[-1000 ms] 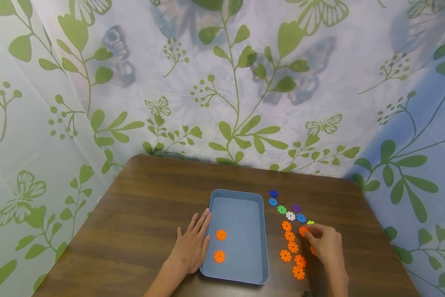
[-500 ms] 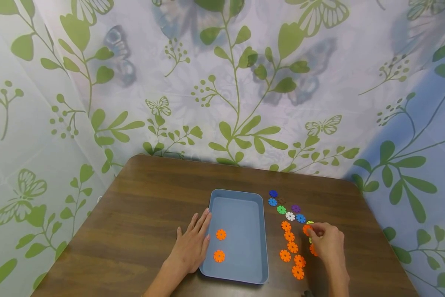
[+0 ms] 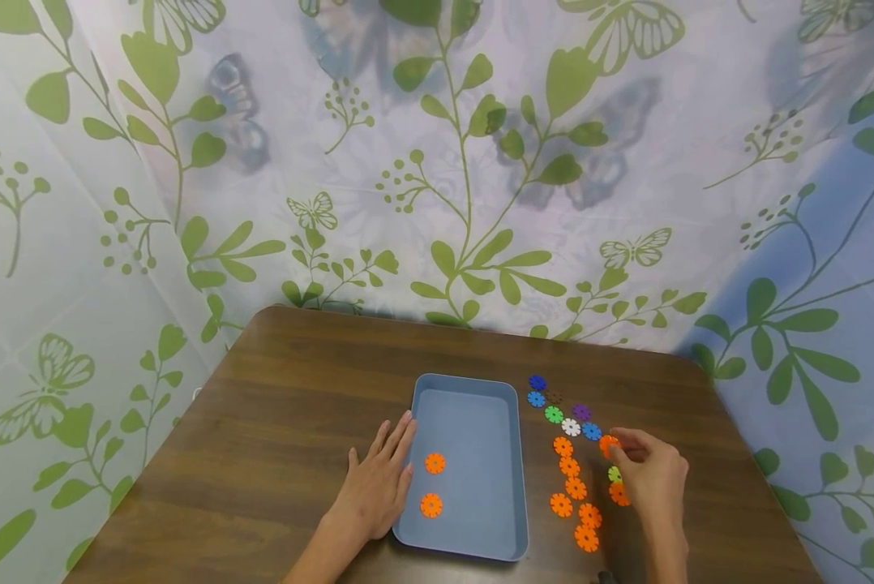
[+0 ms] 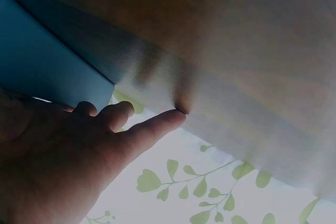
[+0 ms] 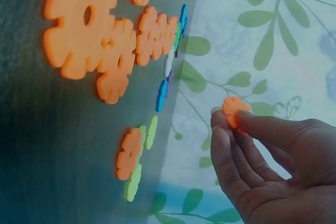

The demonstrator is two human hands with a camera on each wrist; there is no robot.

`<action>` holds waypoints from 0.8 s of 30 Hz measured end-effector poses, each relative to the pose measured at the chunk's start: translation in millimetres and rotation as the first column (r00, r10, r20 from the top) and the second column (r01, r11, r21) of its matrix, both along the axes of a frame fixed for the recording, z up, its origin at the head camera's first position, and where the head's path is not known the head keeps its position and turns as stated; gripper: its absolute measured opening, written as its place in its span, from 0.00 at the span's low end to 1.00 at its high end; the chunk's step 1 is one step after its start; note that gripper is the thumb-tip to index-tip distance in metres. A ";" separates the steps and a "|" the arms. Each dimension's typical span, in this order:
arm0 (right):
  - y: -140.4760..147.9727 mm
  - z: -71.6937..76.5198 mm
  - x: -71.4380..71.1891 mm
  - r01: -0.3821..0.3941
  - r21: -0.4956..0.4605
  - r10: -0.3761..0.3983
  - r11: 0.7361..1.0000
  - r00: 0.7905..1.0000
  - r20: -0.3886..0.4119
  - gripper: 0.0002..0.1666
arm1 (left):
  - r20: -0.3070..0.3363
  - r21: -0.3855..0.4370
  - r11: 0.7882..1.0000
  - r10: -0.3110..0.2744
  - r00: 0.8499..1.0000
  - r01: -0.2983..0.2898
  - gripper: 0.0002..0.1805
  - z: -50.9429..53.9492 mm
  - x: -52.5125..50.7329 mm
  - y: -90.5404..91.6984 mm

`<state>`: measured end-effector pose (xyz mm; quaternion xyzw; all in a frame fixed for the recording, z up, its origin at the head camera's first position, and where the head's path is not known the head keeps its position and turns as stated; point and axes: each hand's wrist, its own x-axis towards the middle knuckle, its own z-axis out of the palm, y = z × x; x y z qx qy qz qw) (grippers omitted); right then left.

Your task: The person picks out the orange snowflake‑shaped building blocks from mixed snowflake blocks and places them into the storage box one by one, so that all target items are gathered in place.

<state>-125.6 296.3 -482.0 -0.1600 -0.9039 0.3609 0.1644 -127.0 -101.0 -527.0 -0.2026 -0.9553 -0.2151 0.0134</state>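
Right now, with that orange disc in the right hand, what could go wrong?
1. Slip: the right hand pinches the held orange disc only at the fingertips, so it could drop.
2. Knock: a yellow-green disc and a loose orange disc lie close to that hand and might get brushed aside.
3. Bump: the left hand lies at the left edge of the tray; a push could shift it.
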 end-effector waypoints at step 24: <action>-18.5 27.7 -9.6 -0.040 0.067 0.052 0.997 0.982 -0.184 0.08 | 0.023 -0.009 1.000 0.009 1.000 -0.008 0.35 5.1 0.8 1.0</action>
